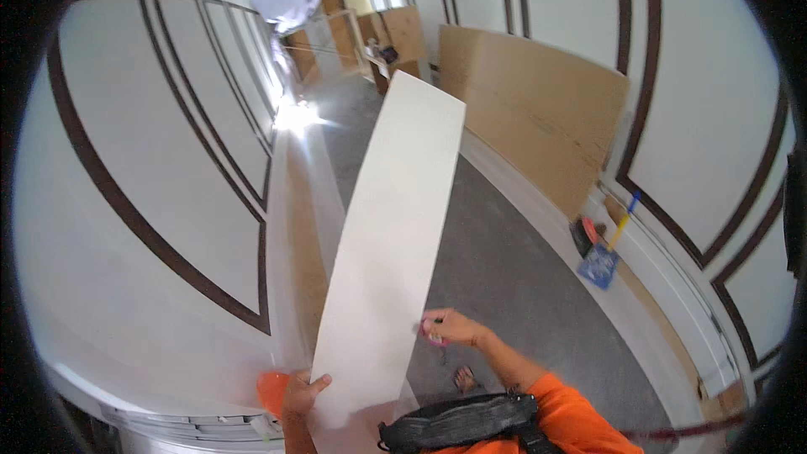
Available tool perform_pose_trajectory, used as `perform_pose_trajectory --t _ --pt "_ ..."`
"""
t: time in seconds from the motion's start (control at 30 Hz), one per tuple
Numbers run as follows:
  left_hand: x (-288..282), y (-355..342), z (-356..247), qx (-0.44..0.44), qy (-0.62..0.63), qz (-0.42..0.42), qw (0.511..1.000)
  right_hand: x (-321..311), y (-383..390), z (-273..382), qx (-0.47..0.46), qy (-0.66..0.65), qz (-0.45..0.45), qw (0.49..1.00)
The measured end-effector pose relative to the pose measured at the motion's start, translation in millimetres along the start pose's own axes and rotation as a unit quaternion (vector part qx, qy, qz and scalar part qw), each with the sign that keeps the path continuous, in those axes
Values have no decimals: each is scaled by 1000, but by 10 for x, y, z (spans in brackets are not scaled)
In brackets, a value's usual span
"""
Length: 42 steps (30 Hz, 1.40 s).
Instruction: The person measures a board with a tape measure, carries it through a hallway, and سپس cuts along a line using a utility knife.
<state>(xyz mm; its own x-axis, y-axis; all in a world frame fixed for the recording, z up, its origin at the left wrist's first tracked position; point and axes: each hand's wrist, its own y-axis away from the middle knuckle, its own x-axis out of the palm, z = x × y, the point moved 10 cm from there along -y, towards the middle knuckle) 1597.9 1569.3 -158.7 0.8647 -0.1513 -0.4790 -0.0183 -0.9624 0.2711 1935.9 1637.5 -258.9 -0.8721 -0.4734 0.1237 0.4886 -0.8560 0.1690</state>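
Observation:
A long white board (389,227) stretches away from me, tilted, its near end close to my body. My left hand (301,393) is closed on the board's left edge near that end, thumb on top. Beside the right edge, my right hand (454,328) is closed around a small pink, round-edged thing (435,337); its exact kind is too small to tell. Whether the fingertips also touch the board cannot be made out. A rounded orange thing (271,390) shows just left of my left hand. A black waist bag (461,422) hangs in front of me.
A large brown sheet (534,109) leans on the right wall. Below it stand a blue dustpan (599,266) with a yellow handle and a red-and-black item (586,235). Panelled walls line both sides of the grey floor (513,273). Brown panels (403,32) stand farther back.

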Motion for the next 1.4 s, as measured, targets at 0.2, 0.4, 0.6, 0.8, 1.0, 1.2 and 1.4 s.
perform_pose_trajectory --t 0.2,0.4,0.6,0.8,1.0,1.2,1.4 --pt "130 -526 -299 21 -8 -25 999 -441 -579 591 5 63 -39 997" --pt "211 -808 -525 -21 -74 -50 996 -696 -771 1068 36 105 -24 994" --pt "559 -1428 -105 -68 -94 -156 981 -938 -1151 1264 -29 155 31 987" --pt "1518 -1740 662 -35 -147 -285 947 -1334 -1200 1602 -190 231 124 946" --pt "2273 -1808 126 -115 18 -309 944 -1799 -1213 1517 -252 316 232 885" --pt "2696 -1055 -104 -181 96 -378 903 -1281 -1064 1741 -268 336 360 828" --pt "3082 -200 171 -251 171 -437 847 -602 -739 1501 -290 359 471 752"
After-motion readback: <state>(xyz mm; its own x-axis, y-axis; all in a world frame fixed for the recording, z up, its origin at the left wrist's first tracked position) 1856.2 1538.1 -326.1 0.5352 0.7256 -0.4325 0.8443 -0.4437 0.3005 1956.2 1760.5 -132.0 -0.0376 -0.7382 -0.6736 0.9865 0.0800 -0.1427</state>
